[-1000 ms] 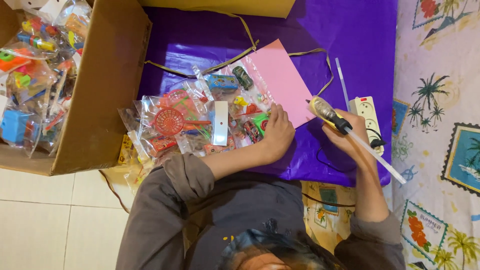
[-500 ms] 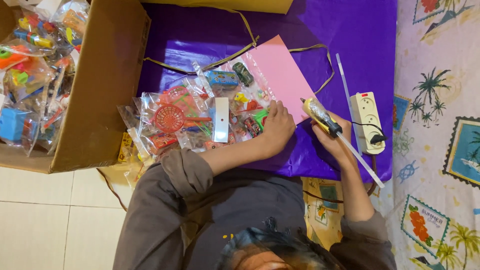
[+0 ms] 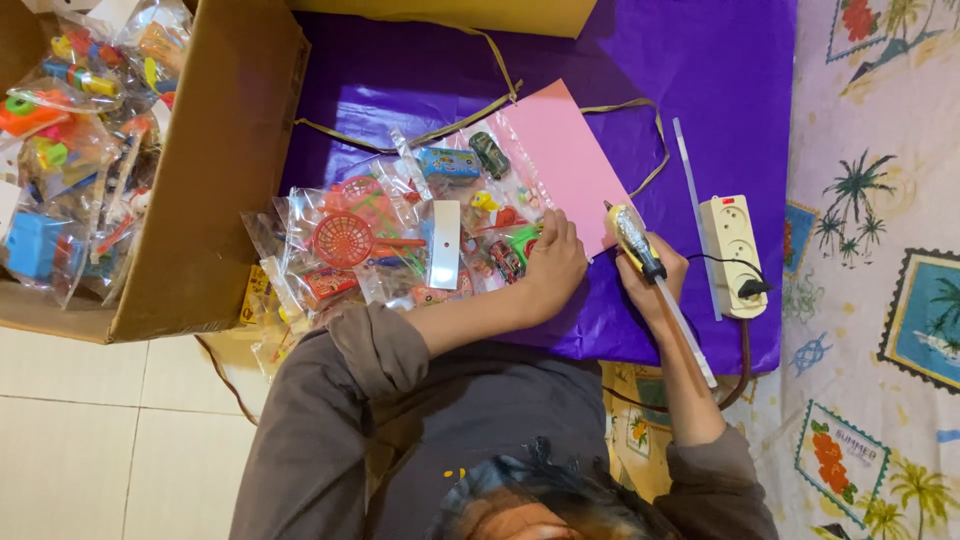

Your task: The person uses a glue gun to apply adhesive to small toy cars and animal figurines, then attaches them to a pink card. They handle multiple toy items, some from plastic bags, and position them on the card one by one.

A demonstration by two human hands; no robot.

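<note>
Right hand: we see the right hand [image 3: 655, 278] clamped around the glue gun [image 3: 633, 240], its tip now at the pink card's [image 3: 570, 160] lower edge, closer than a second ago.
Left hand: the left hand [image 3: 553, 265] stays flat, fingers together, pressing the toy packets [image 3: 400, 240] beside the card.
Surroundings: purple sheet [image 3: 700, 90], white power strip [image 3: 733, 255], cardboard box [image 3: 215, 170].

box [image 3: 215, 200]: cut off at the left and top edges
toy bags [image 3: 380, 250]: contents too small to tell
cord [image 3: 742, 360]: runs under the purple sheet [image 3: 700, 80]
</note>
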